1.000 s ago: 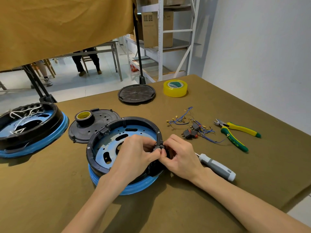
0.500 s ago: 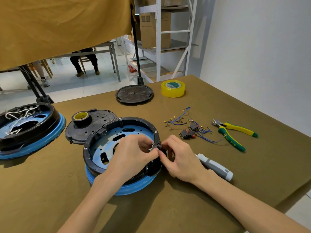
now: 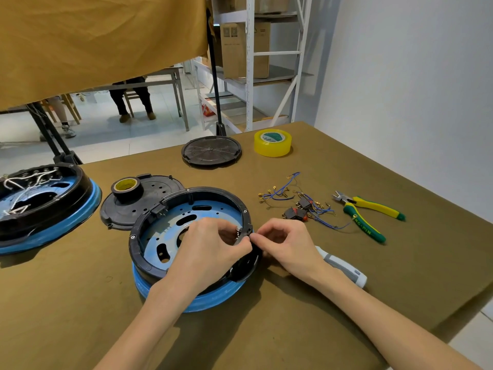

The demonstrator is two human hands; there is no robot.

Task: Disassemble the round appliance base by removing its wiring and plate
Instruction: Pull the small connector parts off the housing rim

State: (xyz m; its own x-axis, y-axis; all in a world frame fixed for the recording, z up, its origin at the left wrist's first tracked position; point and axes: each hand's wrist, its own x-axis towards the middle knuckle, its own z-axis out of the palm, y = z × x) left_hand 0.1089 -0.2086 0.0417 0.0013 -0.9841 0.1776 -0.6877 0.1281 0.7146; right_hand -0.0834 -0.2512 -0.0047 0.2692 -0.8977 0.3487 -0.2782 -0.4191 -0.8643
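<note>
Fingers (image 3: 240, 245) of both hands meet at the right-hand rim of the round appliance base (image 3: 192, 252), pinched on a small black fitting with metal terminals (image 3: 238, 232) set into the black ring there; whether it has come loose I cannot tell.

Going left to right across the counter (image 3: 320, 303): at the far left sits a second base (image 3: 45, 204), its white wires still inside, untouched as far as can be seen. Next lies a black cover plate (image 3: 149, 201) with a roll of dark tape (image 3: 125, 186) standing on it, just behind the base being worked on. That base rests near the front middle of the counter, blue edge down, open side up. Its blue inner plate (image 3: 170, 231) is still seated inside the ring, and no loose wiring shows in it, so the wiring seems mostly out and the plate remains to be lifted.

The left hand (image 3: 210, 252) reaches over the base's interior, wrist above the near rim, thumb and forefinger closed on the fitting from inside. The right hand (image 3: 285, 245) comes from outside the rim, knuckles raised, fingertips pressed on the same piece.

Behind the right wrist lies a screwdriver (image 3: 344, 268). Farther right, blue wires and small switches (image 3: 301, 206) lie together, then pliers (image 3: 368, 212). Another black disc (image 3: 210, 150) and yellow tape (image 3: 272, 142) sit at the back.
</note>
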